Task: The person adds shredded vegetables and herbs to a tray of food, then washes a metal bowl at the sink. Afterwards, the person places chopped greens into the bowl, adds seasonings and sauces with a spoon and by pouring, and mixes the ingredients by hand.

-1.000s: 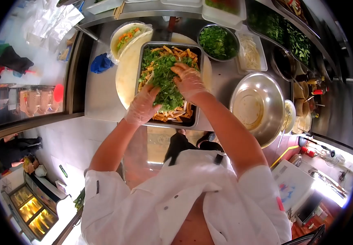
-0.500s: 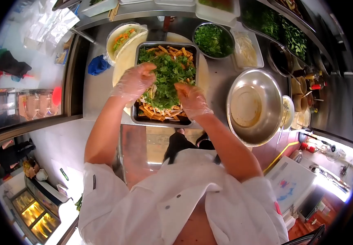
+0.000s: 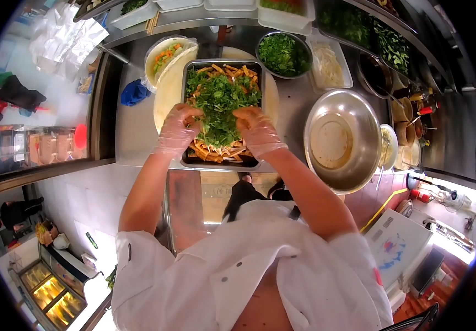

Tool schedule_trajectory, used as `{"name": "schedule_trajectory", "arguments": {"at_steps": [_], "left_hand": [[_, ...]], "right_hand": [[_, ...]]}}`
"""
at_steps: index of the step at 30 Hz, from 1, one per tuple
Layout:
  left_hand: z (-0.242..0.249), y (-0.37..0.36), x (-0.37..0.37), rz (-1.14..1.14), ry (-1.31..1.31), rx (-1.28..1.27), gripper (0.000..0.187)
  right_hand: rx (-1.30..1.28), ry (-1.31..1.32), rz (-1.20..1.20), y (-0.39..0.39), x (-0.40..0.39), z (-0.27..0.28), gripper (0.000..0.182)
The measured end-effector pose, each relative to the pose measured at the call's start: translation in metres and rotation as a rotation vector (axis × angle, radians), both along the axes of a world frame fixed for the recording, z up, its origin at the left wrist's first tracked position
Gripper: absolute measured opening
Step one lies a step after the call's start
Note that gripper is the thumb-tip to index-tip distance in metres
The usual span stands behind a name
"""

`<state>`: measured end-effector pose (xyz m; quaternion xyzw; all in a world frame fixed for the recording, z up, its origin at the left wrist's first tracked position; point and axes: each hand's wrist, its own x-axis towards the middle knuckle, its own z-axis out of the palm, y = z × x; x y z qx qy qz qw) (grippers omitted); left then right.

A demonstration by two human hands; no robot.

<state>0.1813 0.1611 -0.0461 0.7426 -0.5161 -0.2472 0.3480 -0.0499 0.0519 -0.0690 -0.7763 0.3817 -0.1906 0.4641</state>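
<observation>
A rectangular metal tray (image 3: 179,157) holds a heap of chopped cilantro (image 3: 221,110) over browned strips (image 3: 207,153) and thin pale shreds. At the heap's left side is my left hand (image 3: 180,129), in a clear plastic glove, its fingers curled in and closed at the leaves. My right hand (image 3: 257,131), gloved the same way, faces it from the right with fingertips pinched at the cilantro. The leaves partly hide the fingertips of both hands. Beneath the tray lies a round pale board (image 3: 163,107).
Right of the tray stands a large steel bowl (image 3: 330,143). Behind are a bowl of chopped greens (image 3: 284,54), a plastic tub of pale shreds (image 3: 326,65) and a bagged container with diced vegetables (image 3: 166,58). A blue crumpled cloth (image 3: 134,92) lies at left.
My left hand has moved down along the tray's left side, toward me. My right hand stays near the same spot. The cilantro is spread a little differently, more of it showing at the top.
</observation>
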Motion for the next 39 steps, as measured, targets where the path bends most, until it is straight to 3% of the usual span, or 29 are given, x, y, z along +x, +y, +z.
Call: {"name": "schedule_trajectory", "arguments": {"at_steps": [2, 5, 7, 9, 10, 11, 16, 19, 20, 21, 23, 26, 32, 35, 38, 39], "left_hand": [[0.003, 0.000, 0.003, 0.162, 0.450, -0.005, 0.022], [0.051, 0.003, -0.005, 0.238, 0.733, -0.282, 0.018], [0.057, 0.006, -0.009, 0.261, 0.693, -0.363, 0.029], [0.029, 0.001, -0.014, 0.238, 0.684, -0.466, 0.039], [0.000, -0.002, -0.001, 0.117, 1.017, -0.103, 0.055], [-0.002, -0.004, -0.013, 0.237, 0.958, 0.027, 0.063], [0.033, 0.016, -0.011, 0.222, 1.074, -0.399, 0.058], [0.020, 0.015, -0.009, 0.405, 0.939, -0.528, 0.068], [-0.008, 0.011, -0.007, 0.227, 0.860, -0.541, 0.070], [0.001, 0.004, -0.010, 0.164, 1.316, -0.253, 0.075], [0.001, 0.010, -0.012, 0.220, 1.311, -0.238, 0.078], [0.021, 0.019, -0.014, 0.077, 1.321, -0.452, 0.078], [0.006, 0.020, -0.007, 0.157, 1.358, -0.486, 0.076], [0.014, 0.018, -0.018, 0.228, 1.429, -0.488, 0.077], [0.023, 0.016, -0.035, 0.260, 1.536, -0.510, 0.079], [0.025, 0.017, -0.039, 0.259, 1.578, -0.524, 0.080]], "right_hand": [[0.026, -0.041, -0.111, 0.000, -0.008, -0.005, 0.026], [0.053, -0.071, -0.211, 0.002, -0.019, -0.003, 0.026], [0.074, -0.132, -0.289, 0.004, -0.024, 0.005, 0.026], [0.029, -0.101, -0.342, 0.005, -0.028, 0.006, 0.026], [-0.025, -0.039, -0.352, 0.007, -0.031, 0.000, 0.026], [-0.078, 0.020, -0.356, 0.009, -0.033, -0.005, 0.026], [-0.095, 0.000, -0.412, 0.036, -0.058, -0.021, 0.025], [-0.013, -0.048, -0.426, 0.029, -0.052, -0.018, 0.026], [0.050, -0.065, -0.429, 0.036, -0.053, -0.017, 0.027], [0.041, -0.072, -0.408, 0.040, -0.055, -0.017, 0.027], [0.016, -0.097, -0.367, 0.041, -0.054, -0.018, 0.027], [0.063, -0.085, -0.391, 0.044, -0.053, -0.013, 0.026], [0.110, -0.049, -0.412, 0.043, -0.051, -0.002, 0.026], [0.252, -0.104, -0.232, 0.048, -0.035, 0.036, 0.031], [-0.451, -0.126, 0.075, 0.049, -0.012, 0.027, 0.044], [-0.568, 0.043, 0.159, 0.054, -0.005, 0.035, 0.048]]}}
